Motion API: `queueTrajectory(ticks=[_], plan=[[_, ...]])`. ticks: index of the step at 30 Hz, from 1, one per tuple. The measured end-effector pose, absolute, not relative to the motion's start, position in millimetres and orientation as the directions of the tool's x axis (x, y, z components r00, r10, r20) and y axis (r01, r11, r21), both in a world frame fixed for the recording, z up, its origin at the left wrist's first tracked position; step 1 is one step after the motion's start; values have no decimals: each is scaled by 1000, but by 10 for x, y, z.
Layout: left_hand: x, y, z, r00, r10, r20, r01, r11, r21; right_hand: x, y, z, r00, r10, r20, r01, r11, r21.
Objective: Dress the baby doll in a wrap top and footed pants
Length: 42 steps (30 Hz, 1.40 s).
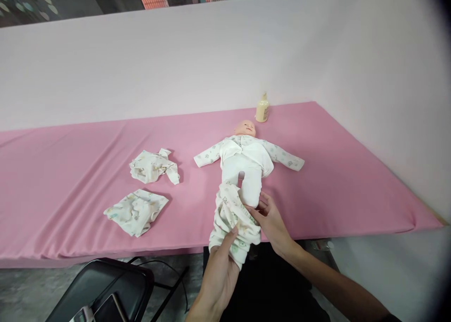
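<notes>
A baby doll [245, 128] lies face up in a white patterned top with its sleeves spread wide. Its white legs [252, 183] point toward me. Patterned baby pants [230, 207] are bunched over the lower part of the doll's leg on the left, while the other foot is outside the cloth. My left hand [221, 272] grips the pants low down, thumb on top. With its fingers closed on the waistband edge, my right hand [269, 221] is beside the doll's bare-standing foot; some fingertips are hidden behind the cloth and foot.
A pink cloth [331, 181] covers the table. Two crumpled patterned garments, an upper one [151, 166] and a lower one [136, 211], lie to the left. A pump bottle [262, 108] stands behind the doll's head. A black chair [112, 284] is at the front left.
</notes>
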<state>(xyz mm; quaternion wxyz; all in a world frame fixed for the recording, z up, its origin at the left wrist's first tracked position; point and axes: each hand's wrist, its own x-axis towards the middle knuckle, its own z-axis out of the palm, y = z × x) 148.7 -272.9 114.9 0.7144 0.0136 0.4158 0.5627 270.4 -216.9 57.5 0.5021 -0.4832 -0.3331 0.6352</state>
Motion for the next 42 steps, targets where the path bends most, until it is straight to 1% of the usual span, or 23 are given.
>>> queueTrajectory(ticks=[3,4,6,7,9,10,11,13,15,17,19,22,24,27,30,33,35,38,40,42], plan=[[1525,-2699,1128,22,808,-589,-779,384,496,2741,-2177,505,3,973,-230,-203,-225,-953],[1538,-2693,1111,25,811,-584,-778,383,498,2763,-2182,482,17,980,-199,-142,-194,-971],[1561,-2684,1069,38,828,-559,-779,375,502,2815,-2195,446,43,994,-100,35,-101,-994],[1571,-2679,1049,47,837,-544,-778,372,506,2839,-2203,436,53,998,-28,143,-36,-989],[1587,-2660,1020,60,847,-527,-770,376,516,2877,-2218,432,49,992,119,348,95,-933],[1594,-2644,1015,62,848,-526,-763,381,522,2888,-2224,439,31,982,185,417,155,-896],[1599,-2625,1017,68,847,-527,-755,389,528,2894,-2229,453,0,971,239,450,213,-867],[1607,-2576,1035,75,844,-530,-741,403,537,2899,-2239,500,-91,952,293,416,303,-857],[1614,-2526,1059,81,840,-536,-726,418,546,2912,-2248,570,-204,937,282,299,334,-894],[1623,-2490,1071,74,836,-544,-710,427,560,2952,-2255,650,-330,917,223,172,291,-941],[1636,-2478,1058,45,831,-554,-684,430,589,3020,-2256,719,-449,878,169,79,227,-971],[1664,-2499,999,5,820,-572,-620,451,642,3123,-2249,772,-579,808,105,54,166,-985],[1680,-2518,958,5,819,-574,-582,469,664,3149,-2251,785,-614,788,42,99,129,-987],[1681,-2533,928,34,833,-552,-556,474,682,3102,-2274,813,-558,830,-6,177,112,-978],[1643,-2534,926,114,841,-529,-542,499,676,3012,-2312,850,-466,884,41,258,180,-949],[1584,-2541,908,174,837,-519,-516,526,676,2942,-2356,843,-409,909,84,371,250,-894],[1552,-2554,875,199,831,-520,-497,543,677,2910,-2396,805,-367,919,143,476,318,-820],[1542,-2582,822,204,828,-522,-469,551,691,2873,-2472,738,-326,905,274,629,424,-652],[1568,-2600,810,180,852,-491,-439,516,735,2861,-2514,713,-330,886,327,687,463,-561],[1609,-2615,825,152,888,-435,-395,458,796,2863,-2531,709,-343,878,334,714,474,-515]])
